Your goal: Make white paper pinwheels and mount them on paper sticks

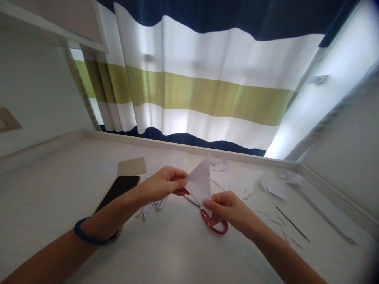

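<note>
A white sheet of paper folded into a triangle (201,177) is held up between my two hands above the table. My left hand (167,182) pinches its left edge between thumb and fingers. At the lower corner, my right hand (226,209) grips the paper the same way. Beneath it lies a pair of scissors (220,228) with red handles, its blades partly hidden by the paper and my hands. Several narrow folded paper strips (148,210) rest on the table near my left forearm.
A dark phone (118,191) lies under my left forearm, with a beige card (132,166) behind it. Paper scraps (274,187), a thin black stick (292,224) and a long ruler-like strip (324,213) lie to the right. A raised rim (237,157) borders the table before a striped curtain (192,90).
</note>
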A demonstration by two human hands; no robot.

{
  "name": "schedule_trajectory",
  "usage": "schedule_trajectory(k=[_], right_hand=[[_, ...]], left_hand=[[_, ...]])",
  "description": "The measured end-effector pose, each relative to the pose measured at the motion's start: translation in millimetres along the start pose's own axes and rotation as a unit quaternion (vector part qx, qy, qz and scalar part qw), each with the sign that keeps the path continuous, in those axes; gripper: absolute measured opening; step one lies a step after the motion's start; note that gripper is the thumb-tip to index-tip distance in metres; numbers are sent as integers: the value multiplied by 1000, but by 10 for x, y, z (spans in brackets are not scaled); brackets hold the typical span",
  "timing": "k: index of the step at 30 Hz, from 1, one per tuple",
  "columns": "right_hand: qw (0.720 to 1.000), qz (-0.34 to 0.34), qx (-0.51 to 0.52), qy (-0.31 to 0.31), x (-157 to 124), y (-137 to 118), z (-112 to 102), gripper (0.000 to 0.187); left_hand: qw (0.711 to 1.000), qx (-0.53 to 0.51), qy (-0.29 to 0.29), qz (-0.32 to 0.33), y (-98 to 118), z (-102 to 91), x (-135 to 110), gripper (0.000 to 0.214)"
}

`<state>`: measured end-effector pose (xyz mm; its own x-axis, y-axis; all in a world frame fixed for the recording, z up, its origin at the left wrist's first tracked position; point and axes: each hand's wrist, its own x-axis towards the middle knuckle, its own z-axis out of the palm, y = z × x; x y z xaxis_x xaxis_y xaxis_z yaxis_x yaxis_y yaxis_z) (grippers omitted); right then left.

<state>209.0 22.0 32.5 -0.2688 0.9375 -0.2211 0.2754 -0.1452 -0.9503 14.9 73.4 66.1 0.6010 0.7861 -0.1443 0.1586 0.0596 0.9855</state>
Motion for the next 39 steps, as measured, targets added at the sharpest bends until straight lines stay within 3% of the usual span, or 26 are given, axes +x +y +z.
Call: schedule_trajectory(k=[8, 13, 17, 20, 28, 36, 39], right_hand=[[995, -59, -69, 44, -27, -9, 59, 34], [992, -76, -92, 28, -48, 7, 65, 39], [994, -67, -88, -19, -56, 4, -34, 38], [994, -75, -73, -41, -51, -20, -142, 26], [992, -123, 26, 19, -34, -45, -127, 31], [977, -175, 79, 92, -14, -27, -152, 16], [970, -201, 64, 120, -26, -23, -148, 17]], left_hand=[[1000, -5, 7, 2, -2, -58, 24, 21], [999, -14, 36, 3, 7, -106, 29, 18], [1000, -6, 9, 12, -9, -118, 30, 21], [1000, 20, -16, 10, -32, -90, 35, 24], [988, 107, -104, 40, -22, 5, -18, 30], [978, 128, -75, 150, -19, 25, -53, 22], [979, 119, -86, 141, -43, 3, -25, 23]])
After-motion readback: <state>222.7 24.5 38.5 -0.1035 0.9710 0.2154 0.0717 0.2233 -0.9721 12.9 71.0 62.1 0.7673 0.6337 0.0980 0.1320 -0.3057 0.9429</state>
